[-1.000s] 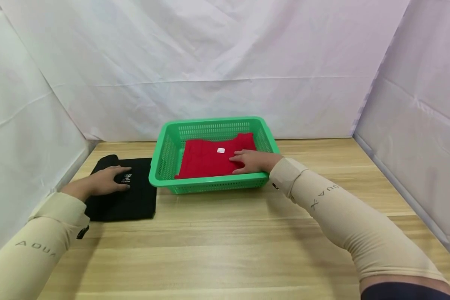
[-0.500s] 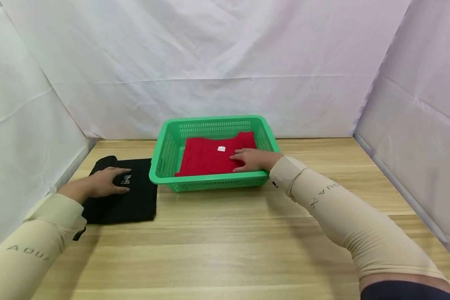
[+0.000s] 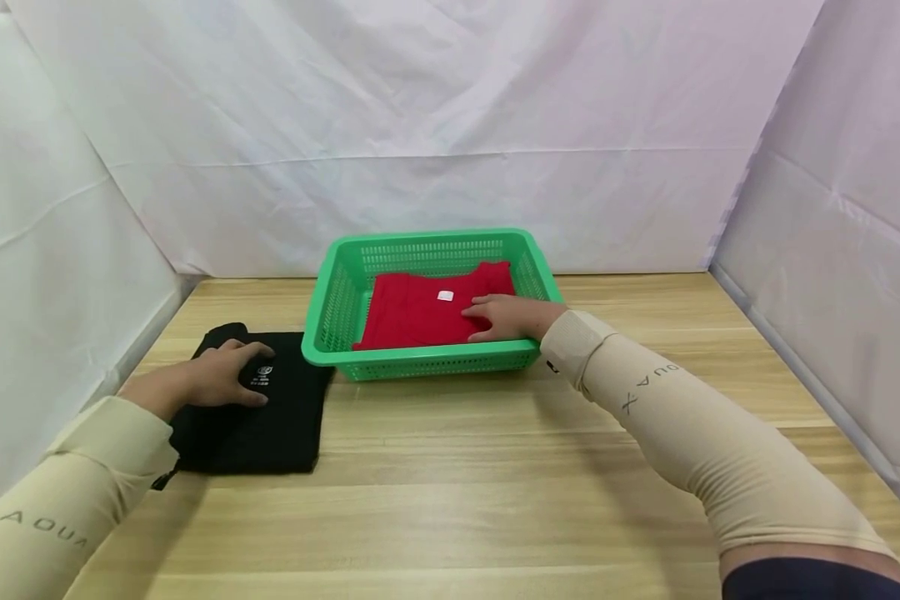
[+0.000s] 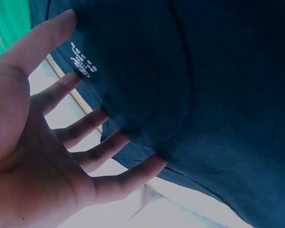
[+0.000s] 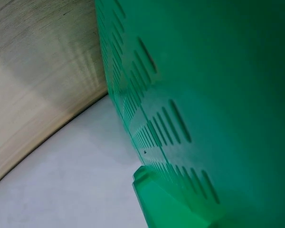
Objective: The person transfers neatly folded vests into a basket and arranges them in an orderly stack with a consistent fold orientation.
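On the left of the table lies a folded black shirt [image 3: 270, 433] with a small white print. My left hand [image 3: 221, 379] rests on it, fingers spread. The left wrist view shows the fingertips [image 4: 154, 164] touching the dark cloth, with no curl around it. A folded red shirt [image 3: 412, 312] with a white tag lies in the green basket [image 3: 435, 358]. My right hand [image 3: 506, 317] reaches over the basket's front right rim, its relaxed fingers resting on the red cloth. In the right wrist view the basket's slotted wall [image 5: 218, 104] hides that hand.
The wooden table [image 3: 450, 492] carries both the basket and the black shirt. A white cloth [image 3: 450, 100] hangs along the back, and similar white sheets [image 3: 840, 208] close off the sides.
My left hand and the black shirt under it have shifted toward me and slightly right. The right hand keeps its place on the red shirt, and the basket looks nearly unmoved.
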The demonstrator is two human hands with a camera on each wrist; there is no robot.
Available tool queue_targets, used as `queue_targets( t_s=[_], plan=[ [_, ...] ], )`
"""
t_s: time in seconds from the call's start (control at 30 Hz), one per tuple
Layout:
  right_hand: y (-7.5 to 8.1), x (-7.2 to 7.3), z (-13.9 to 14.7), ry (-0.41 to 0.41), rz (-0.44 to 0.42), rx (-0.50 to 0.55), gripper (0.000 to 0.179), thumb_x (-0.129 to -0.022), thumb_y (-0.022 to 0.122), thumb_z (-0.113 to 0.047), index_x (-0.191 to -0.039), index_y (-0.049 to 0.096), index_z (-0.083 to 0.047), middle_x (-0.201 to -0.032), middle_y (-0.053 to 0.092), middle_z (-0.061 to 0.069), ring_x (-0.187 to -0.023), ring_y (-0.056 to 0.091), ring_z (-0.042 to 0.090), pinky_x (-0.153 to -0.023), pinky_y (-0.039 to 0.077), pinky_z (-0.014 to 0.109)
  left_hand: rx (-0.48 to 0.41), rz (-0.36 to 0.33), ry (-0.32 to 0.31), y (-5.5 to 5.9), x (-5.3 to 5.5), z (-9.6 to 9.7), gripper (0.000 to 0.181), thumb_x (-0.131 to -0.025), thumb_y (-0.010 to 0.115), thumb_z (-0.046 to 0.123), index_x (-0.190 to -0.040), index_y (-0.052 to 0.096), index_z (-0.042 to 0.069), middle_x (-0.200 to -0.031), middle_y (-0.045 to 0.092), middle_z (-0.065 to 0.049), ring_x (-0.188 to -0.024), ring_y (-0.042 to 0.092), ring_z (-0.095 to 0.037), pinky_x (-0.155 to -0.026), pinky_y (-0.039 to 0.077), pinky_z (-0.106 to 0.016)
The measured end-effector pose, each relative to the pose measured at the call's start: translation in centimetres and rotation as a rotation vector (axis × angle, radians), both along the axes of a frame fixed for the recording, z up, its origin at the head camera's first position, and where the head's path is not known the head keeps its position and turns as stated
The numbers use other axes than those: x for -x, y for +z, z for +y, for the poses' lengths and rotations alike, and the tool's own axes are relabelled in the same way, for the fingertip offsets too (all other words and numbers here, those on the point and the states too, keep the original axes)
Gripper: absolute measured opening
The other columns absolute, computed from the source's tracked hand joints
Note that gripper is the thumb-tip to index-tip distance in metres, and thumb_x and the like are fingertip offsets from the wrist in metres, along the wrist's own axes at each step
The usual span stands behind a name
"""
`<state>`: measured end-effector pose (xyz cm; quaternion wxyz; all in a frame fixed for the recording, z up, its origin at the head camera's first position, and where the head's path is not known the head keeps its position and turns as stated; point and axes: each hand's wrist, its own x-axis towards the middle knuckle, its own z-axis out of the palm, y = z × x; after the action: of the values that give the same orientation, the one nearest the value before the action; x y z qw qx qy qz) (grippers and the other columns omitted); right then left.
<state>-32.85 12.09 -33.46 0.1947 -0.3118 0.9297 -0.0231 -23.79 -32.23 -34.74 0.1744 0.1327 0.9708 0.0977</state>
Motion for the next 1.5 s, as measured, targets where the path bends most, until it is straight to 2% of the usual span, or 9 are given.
queue_targets(
  t_s=[0.4,0.53,0.7,1.1,1.27,1.5],
  plan=[
    [-0.1,0.1,0.0,-0.004,0.004,0.006,0.069,-0.096,0.061,-0.043,-0.155,0.038,-0.013,-0.162,0.032,0.015,-0.15,0.029,0.035,-0.116,0.037,0.05,0.052,-0.027,-0.014,0.5,-2.0,2.4,0.078,-0.082,0.081,0.042,-0.139,0.045,0.004,-0.131,0.04,-0.039,-0.106,0.047,-0.055,-0.085,0.045,-0.066],
    [-0.1,0.1,0.0,-0.003,0.01,0.005,0.069,-0.096,0.061,-0.042,-0.155,0.038,-0.012,-0.162,0.032,0.015,-0.15,0.029,0.035,-0.116,0.037,0.05,0.074,-0.013,-0.025,0.6,-2.9,3.4,0.077,-0.082,0.081,0.042,-0.138,0.045,0.003,-0.127,0.043,-0.038,-0.103,0.05,-0.055,-0.084,0.046,-0.065],
    [0.0,0.0,0.0,-0.003,0.009,0.007,0.069,-0.096,0.061,-0.042,-0.154,0.039,-0.012,-0.162,0.032,0.015,-0.149,0.03,0.035,-0.116,0.038,0.05,0.099,0.013,-0.04,0.2,-3.9,4.5,0.077,-0.082,0.08,0.045,-0.137,0.046,0.003,-0.123,0.047,-0.036,-0.1,0.052,-0.054,-0.084,0.047,-0.065],
    [0.0,0.1,-0.1,-0.009,0.004,0.016,0.069,-0.096,0.063,-0.041,-0.154,0.039,-0.012,-0.161,0.033,0.015,-0.149,0.029,0.035,-0.116,0.038,0.05,0.15,0.016,-0.064,0.1,-5.1,5.8,0.077,-0.083,0.077,0.05,-0.135,0.046,0.002,-0.124,0.049,-0.035,-0.098,0.054,-0.055,-0.081,0.049,-0.065],
    [0.1,0.0,-0.1,-0.008,0.003,0.021,0.07,-0.095,0.063,-0.04,-0.154,0.039,-0.011,-0.161,0.033,0.016,-0.149,0.029,0.035,-0.116,0.037,0.05,0.205,0.025,-0.059,0.1,-5.7,6.6,0.08,-0.084,0.074,0.054,-0.138,0.046,0.002,-0.126,0.05,-0.035,-0.098,0.056,-0.055,-0.076,0.051,-0.063],
    [0.3,-0.2,-0.1,-0.006,-0.001,0.02,0.07,-0.096,0.063,-0.041,-0.154,0.039,-0.011,-0.161,0.033,0.016,-0.149,0.029,0.035,-0.116,0.037,0.05,0.3,0.077,-0.077,0.1,-6.6,7.7,0.083,-0.085,0.071,0.058,-0.14,0.046,0.0,-0.124,0.054,-0.035,-0.092,0.062,-0.051,-0.069,0.054,-0.056]
  ],
)
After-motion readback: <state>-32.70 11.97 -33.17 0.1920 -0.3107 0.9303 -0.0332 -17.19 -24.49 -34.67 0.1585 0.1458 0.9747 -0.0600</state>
